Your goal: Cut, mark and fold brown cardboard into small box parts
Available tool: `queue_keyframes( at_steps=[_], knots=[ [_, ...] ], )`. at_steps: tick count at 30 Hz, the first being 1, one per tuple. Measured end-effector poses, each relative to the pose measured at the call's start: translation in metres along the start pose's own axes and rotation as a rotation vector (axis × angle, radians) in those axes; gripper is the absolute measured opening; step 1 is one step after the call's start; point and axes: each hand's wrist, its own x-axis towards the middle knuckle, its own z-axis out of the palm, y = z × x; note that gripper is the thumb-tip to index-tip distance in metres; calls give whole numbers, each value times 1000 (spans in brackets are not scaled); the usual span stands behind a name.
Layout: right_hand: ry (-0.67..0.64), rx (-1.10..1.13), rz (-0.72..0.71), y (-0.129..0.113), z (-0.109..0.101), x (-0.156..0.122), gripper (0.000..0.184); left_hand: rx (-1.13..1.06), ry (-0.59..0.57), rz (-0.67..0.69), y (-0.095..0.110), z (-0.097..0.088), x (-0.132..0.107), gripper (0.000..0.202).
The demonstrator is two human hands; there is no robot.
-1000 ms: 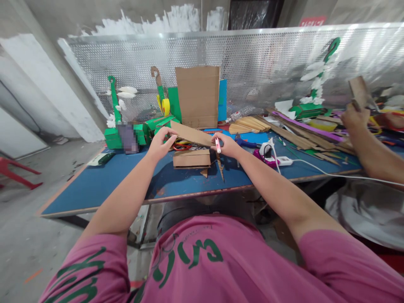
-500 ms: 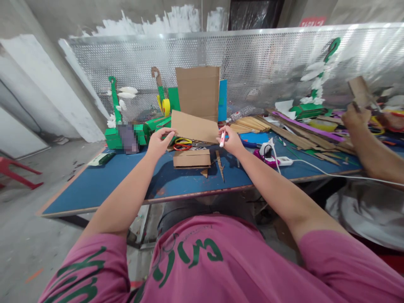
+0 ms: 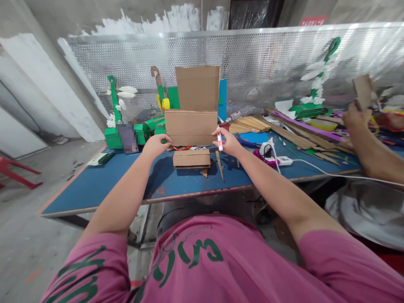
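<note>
Upright above the table, a rectangular brown cardboard sheet faces me, held between my two hands. My left hand is closed in a pinch on its lower left edge. At its right edge, my right hand grips the sheet with the fingertips. A slim pink-and-white pen is also held in that hand, pointing up. Just below the sheet lies a small flat cardboard box. Red scissor handles peek out behind it, mostly hidden. To its right rests a narrow cardboard sliver.
A taller cardboard panel stands behind the sheet. Green cardboard models are at the left. Power strip and white cable lie right of my arm, near cardboard strips. Another person's hand holds cardboard at far right.
The cardboard sheet has turned from a slant to level and now faces me, its left side lower. My left hand moved slightly down and left; the right hand shifted slightly with the pen.
</note>
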Motion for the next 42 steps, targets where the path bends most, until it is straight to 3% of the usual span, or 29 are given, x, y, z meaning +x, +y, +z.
queue_keyframes(
  at_steps=[5,12,19,23,28,34,37,39,42],
  knots=[
    [-95,69,39,2,4,-2,54,51,-55,-44,-16,1,4,9],
    [-93,-26,30,-7,4,-2,58,-53,-89,-114,-22,-3,8,19],
    [-104,-98,-6,-8,3,-2,53,-108,-53,-167,-37,-6,10,34],
    [-114,-121,-18,-7,3,-1,50,-75,-36,-148,-38,2,10,29],
    [-151,-174,-21,-7,2,-1,45,160,-87,-64,-29,7,7,14],
    [-184,-217,-59,-6,1,-1,38,296,-27,-98,-13,-5,0,28],
    [-197,-216,-62,-5,1,-2,37,240,39,-56,2,-12,-4,29],
    [-212,-219,-54,-5,1,-2,38,135,44,49,15,-14,-8,31],
    [-238,-231,-41,-3,2,-2,40,-50,-110,200,36,-9,-16,39]
  ],
)
